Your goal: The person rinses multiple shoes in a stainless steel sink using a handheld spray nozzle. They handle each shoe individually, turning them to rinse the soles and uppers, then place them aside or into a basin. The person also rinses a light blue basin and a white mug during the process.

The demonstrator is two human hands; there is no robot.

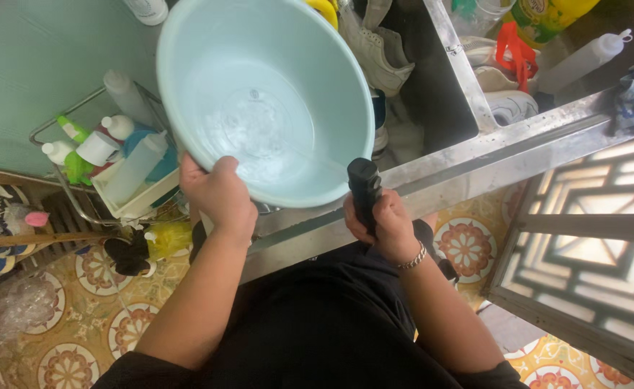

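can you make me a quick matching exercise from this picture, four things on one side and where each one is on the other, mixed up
Things:
1. basin
2. black handle
3. white shoes
4. bottles

Places:
A. in the wire rack at the left
B. gripped by the right hand
C. held at its rim by the left hand
D. down in the metal sink

Pairs: 1-C, 2-B, 3-D, 4-A

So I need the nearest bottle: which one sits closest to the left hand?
The yellow bottle, low beside the left hand; the white bottles stand in the rack beyond.
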